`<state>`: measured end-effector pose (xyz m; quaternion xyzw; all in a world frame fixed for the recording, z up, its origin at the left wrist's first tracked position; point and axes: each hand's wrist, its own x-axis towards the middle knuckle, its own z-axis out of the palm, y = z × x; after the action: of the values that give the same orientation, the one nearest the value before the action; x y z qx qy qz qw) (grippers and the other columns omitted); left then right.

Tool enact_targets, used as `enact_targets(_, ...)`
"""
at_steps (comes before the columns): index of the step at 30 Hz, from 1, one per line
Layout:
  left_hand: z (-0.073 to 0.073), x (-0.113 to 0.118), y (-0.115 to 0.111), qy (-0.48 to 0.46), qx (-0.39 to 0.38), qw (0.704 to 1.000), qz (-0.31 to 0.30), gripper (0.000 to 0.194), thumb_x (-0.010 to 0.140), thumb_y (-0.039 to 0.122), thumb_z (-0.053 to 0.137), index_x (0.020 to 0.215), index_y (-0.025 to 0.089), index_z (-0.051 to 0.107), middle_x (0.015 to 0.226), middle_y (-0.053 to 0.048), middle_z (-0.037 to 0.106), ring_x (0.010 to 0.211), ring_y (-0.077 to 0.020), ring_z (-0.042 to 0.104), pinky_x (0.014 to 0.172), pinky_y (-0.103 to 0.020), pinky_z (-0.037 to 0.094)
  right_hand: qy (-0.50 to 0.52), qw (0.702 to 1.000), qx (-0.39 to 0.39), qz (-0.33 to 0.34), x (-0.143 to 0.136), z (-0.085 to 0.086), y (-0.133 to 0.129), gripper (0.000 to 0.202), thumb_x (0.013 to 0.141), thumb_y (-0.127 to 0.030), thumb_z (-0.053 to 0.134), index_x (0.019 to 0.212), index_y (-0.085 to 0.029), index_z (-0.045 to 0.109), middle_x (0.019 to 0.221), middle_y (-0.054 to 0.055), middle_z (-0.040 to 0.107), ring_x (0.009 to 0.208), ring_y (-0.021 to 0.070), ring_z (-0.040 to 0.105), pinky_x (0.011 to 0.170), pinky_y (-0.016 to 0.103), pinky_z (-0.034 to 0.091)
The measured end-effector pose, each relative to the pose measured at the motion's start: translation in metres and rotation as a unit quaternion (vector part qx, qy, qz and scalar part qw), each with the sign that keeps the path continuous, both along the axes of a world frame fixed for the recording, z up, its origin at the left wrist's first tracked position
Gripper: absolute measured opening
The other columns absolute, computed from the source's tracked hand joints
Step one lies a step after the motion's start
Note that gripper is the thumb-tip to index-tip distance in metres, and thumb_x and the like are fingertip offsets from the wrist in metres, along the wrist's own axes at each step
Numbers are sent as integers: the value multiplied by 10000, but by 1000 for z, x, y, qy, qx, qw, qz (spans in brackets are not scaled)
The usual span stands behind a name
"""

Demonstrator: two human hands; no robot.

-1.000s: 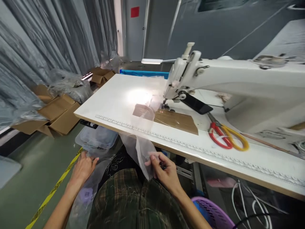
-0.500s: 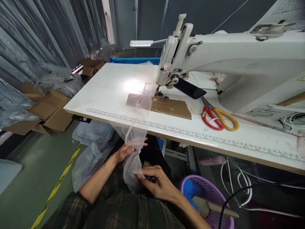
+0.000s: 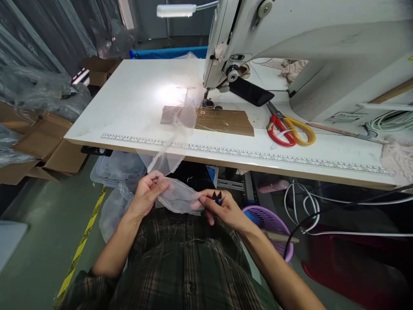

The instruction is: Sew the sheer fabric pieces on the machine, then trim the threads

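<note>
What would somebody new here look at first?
Probably the big white sewing machine, filling the upper right. Next, the red-and-yellow-handled scissors lying on the white table in front of it. Then, lower middle, the left hand and right hand pinching sheer fabric.

Glare whites out part of the table [image 3: 129, 103] left of upper centre; the dim lower right seems blurred.

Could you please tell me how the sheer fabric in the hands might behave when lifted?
The sheer fabric is probably light, since the right hand shows partly through it. It is likely floppy, drooping over the front edge of the table. It may bunch easily, given its folds beside the left hand.
</note>
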<state>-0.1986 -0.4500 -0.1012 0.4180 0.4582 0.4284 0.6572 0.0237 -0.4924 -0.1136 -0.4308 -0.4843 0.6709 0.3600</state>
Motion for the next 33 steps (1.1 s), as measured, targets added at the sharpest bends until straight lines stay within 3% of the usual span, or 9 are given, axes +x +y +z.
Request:
enact_targets(4, -5, -5, -6, 15, -1, 1000, 27, 374, 652, 457, 793, 737, 147, 601, 647, -8, 668, 542, -95, 579, 554, -183, 471, 18, 1000, -24, 8, 4, -2, 0, 334, 835, -414, 523, 966, -132, 646, 847, 98, 735, 372, 69, 487, 379, 205, 279)
enact_targets(6, -9, -5, -7, 46, 13, 998, 30, 362, 673, 464, 776, 778, 147, 635, 649, -13, 678, 554, -99, 588, 558, -181, 467, -20, 1000, -11, -4, 5, -3, 5, 327, 834, -394, 505, 995, -136, 626, 855, 92, 729, 388, 73, 488, 401, 212, 311)
enact_targets(11, -16, -1, -13, 147, 87, 985, -27, 320, 741, 438, 721, 850, 138, 703, 703, -39, 707, 634, -133, 638, 609, -207, 492, -176, 975, 123, -65, -1, 0, 26, 311, 872, -380, 493, 1036, -155, 632, 885, 70, 699, 605, 122, 543, 552, 242, 432)
enact_targets(16, -16, -3, -16, 173, 105, 977, -63, 320, 801, 412, 664, 940, 129, 719, 847, -68, 729, 733, -160, 663, 665, -225, 513, -157, 965, 210, 1, -18, 2, 32, 388, 954, -409, 370, 1154, -174, 605, 773, 24, 609, 621, 124, 507, 581, 247, 421)
enact_targets(20, -11, -7, -14, 172, 104, 978, -50, 342, 812, 420, 644, 956, 118, 717, 830, -70, 727, 697, -151, 657, 627, -207, 497, -200, 957, 208, 6, -27, -3, 33, 494, 963, -491, 295, 922, -163, 662, 666, 13, 545, 609, 142, 496, 576, 261, 393)
enact_targets(24, -8, -9, -14, 182, 119, 974, -59, 303, 831, 392, 627, 953, 134, 728, 819, -53, 725, 685, -138, 647, 614, -191, 477, -230, 953, 194, 21, -33, -4, 35, 592, 959, -558, 240, 619, -184, 549, 584, 6, 497, 560, 139, 471, 570, 267, 371)
enact_targets(27, -8, -8, -14, 187, 127, 971, -72, 280, 841, 369, 615, 942, 136, 733, 793, -45, 720, 701, -139, 642, 626, -189, 472, -227, 950, 211, 42, -38, -3, 36, 569, 952, -575, 255, 604, -193, 492, 569, -10, 476, 535, 129, 440, 549, 259, 347)
enact_targets(33, -9, -6, -14, 180, 119, 974, -62, 278, 827, 368, 618, 885, 118, 724, 718, -36, 693, 612, -115, 597, 572, -178, 439, -199, 958, 203, 39, -44, -7, 38, 541, 940, -593, 291, 710, -178, 552, 571, -32, 410, 533, 115, 386, 527, 242, 324)
